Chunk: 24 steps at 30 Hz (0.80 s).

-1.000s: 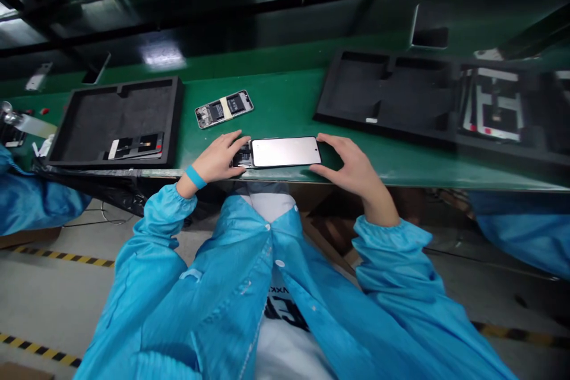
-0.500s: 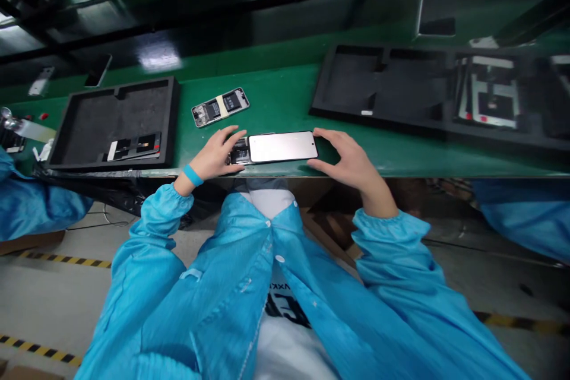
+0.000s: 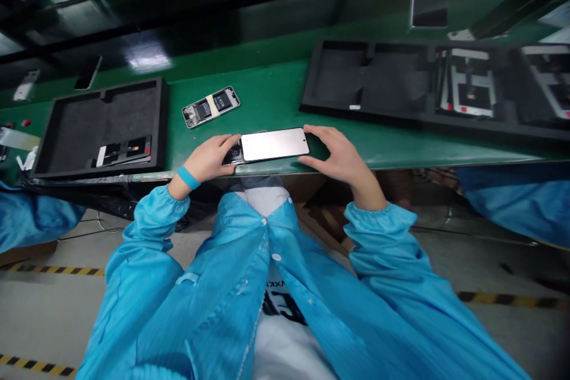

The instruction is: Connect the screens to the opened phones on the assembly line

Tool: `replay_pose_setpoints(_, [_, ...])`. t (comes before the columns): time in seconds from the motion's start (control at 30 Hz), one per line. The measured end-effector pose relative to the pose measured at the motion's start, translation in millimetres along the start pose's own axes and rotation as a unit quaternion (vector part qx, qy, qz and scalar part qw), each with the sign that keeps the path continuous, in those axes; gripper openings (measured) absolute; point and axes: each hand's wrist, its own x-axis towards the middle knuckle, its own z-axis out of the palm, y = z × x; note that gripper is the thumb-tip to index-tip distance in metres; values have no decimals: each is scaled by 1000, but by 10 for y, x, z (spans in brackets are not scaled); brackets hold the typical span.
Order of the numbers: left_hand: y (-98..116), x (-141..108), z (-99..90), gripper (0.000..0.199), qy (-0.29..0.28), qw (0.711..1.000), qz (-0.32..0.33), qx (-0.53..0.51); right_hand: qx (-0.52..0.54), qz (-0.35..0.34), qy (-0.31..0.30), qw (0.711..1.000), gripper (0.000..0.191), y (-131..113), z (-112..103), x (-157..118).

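My half-curled left hand (image 3: 211, 157) holds the phone body (image 3: 233, 153) on the desk (image 3: 271, 92), seemingly to steady it; my right hand (image 3: 335, 154) spreads around the overlying screen's (image 3: 275, 145) right corners, perhaps for alignment, its grip unclear.

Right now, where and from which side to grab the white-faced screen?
Probably take the white-faced screen by its long edges near the right end, coming from the right: it is face up, narrow enough for the right hand to span that end. The left end is crowded by the left hand and exposed phone internals.
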Motion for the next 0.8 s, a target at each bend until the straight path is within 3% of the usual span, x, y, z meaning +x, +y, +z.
replay_pose_setpoints(0.13, [45, 16, -36, 76, -7, 1000, -20, 4, -2, 2, -5, 1000, 78, -1, -4, -9])
replay_pose_setpoints(0.23, [28, 1, -25, 87, -2, 999, -38, -1, -8, -3, -9, 1000, 82, 11, -4, -20])
replay_pose_setpoints(0.37, [-52, -17, 12, 94, 9, 1000, -2, -21, -18, -34, -34, 999, 86, 48, 8, 46])
replay_pose_setpoints(0.47, [-135, -35, 36, 94, 36, 998, 27, -38, -9, -73, -79, 994, 96, 67, 29, 231])
replay_pose_setpoints(0.63, [-243, -145, 78, 99, 58, 997, 5, -50, -11, -125, -176, 976, 108, 14, 83, 681])
replay_pose_setpoints(0.8, [-210, -225, 146, 76, 83, 994, -7, -69, 13, -136, -207, 969, 104, -94, 100, 846])
